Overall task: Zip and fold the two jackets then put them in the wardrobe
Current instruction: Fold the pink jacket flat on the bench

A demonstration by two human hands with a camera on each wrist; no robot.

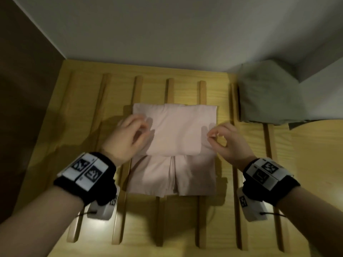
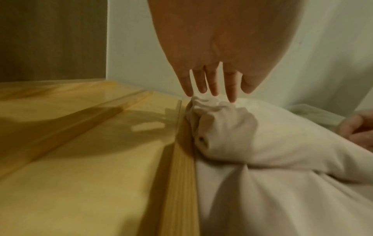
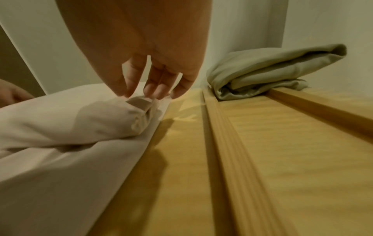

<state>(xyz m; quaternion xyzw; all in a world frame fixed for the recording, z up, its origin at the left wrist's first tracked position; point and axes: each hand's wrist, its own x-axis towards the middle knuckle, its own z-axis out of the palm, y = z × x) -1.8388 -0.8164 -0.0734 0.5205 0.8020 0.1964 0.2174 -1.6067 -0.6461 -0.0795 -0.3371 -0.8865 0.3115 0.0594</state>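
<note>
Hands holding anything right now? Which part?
Both hold the pink jacket. The left hand pinches the left end of its folded-over flap, and the right hand pinches the right end.

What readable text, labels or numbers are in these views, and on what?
No readable text in any view.
Left wristband: black-and-white marker patterns, no words.
Right wristband: the same; small print too blurred to read.
Pink jacket, grey-green jacket, wooden slatted surface: no label visible.
</note>
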